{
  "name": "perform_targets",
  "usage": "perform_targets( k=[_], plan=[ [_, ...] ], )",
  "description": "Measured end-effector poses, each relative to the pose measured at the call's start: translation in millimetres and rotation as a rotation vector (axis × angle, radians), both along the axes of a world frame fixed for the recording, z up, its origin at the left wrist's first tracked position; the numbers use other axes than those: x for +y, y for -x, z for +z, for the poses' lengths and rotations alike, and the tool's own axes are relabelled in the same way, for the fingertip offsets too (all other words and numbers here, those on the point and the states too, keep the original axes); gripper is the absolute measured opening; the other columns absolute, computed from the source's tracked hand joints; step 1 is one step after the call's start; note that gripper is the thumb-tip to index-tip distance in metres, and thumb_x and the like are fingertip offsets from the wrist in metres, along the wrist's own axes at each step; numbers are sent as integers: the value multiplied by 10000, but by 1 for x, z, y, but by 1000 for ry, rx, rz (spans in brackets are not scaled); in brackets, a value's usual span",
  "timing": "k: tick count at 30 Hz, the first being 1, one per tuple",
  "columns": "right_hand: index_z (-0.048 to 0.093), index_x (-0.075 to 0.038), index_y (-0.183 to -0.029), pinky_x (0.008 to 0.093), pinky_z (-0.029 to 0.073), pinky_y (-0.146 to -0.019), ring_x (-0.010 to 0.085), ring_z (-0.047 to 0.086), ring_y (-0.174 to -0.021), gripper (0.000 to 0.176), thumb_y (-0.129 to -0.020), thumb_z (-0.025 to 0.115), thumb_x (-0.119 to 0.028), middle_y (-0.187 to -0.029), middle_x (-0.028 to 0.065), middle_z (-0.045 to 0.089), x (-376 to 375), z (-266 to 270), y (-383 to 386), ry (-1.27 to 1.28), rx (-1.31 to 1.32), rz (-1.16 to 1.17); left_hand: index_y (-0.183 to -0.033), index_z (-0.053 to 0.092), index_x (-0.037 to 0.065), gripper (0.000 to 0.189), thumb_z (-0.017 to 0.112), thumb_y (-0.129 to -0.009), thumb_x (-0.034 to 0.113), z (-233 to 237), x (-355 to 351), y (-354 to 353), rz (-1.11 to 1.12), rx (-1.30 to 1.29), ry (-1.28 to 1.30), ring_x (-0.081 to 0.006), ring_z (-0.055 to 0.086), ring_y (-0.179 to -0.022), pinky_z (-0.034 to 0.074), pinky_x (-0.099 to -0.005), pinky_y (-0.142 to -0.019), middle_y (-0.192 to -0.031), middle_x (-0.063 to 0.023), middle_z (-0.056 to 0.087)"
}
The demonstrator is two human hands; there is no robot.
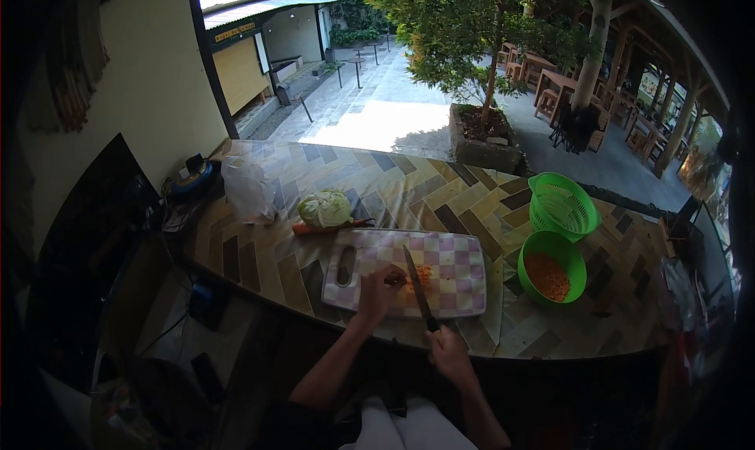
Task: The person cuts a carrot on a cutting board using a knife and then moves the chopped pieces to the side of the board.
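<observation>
A pink-and-white checkered cutting board [464,273] lies near the table's front edge. My right hand [450,354] is closed round the black handle of a knife [417,283], whose blade points away from me over the board. Chopped orange pieces [425,274] lie beside the blade. Over the board's left half, my left hand [379,293] has its fingers bent together near the blade; what they hold is too small and dark to name. Behind the board sit a pale green cabbage [325,207] and a carrot [311,229].
Right of the board, a green bowl [578,275] holds chopped orange pieces, and a green strainer basket [562,206] stands behind it. A clear plastic bag [247,189] is at the back left. The patterned table [267,261] has a curved front edge.
</observation>
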State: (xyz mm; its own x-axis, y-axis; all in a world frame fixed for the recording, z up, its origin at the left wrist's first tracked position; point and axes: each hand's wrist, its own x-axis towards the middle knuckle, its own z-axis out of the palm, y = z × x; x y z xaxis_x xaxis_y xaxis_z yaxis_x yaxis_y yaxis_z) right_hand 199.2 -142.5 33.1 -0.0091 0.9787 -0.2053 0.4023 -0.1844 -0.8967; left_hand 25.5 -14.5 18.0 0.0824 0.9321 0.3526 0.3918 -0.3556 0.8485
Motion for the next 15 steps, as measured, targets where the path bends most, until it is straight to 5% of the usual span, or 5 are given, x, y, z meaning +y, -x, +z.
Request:
perform_targets(
  k=[5,11,14,15],
  plan=[
    [528,30,-896,431,469,-561,333,640,-614,297,-963,533,-259,-663,189,608,5,-6,2,25,6,33,-897,693,17,123,694,-774,10,-1,1,4,27,35,-52,-239,705,-823,537,-338,-755,-845,-110,714],
    [528,55,-902,448,455,-626,410,618,-704,315,-958,528,-255,-693,237,592,14,-13,5,-206,-302,24,-907,705,35,129,706,-779,52,3,-6,12,87,86,-25,-236,699,-818,532,-327,-755,-860,-106,711],
    [525,43,-895,424,461,-582,345,629,-632,301,-961,532,-252,-651,194,591,12,-12,-3,-263,-274,18,-907,712,38,149,731,-771,96,0,-6,14,103,143,-56,-212,694,-777,532,-330,-745,-857,-97,718],
    [528,45,-905,457,460,-617,387,619,-695,308,-957,532,-259,-697,223,599,11,-11,-3,-194,-235,14,-912,714,38,158,732,-769,101,1,-7,14,105,174,-62,-218,687,-767,529,-338,-748,-857,-100,718]
  ],
)
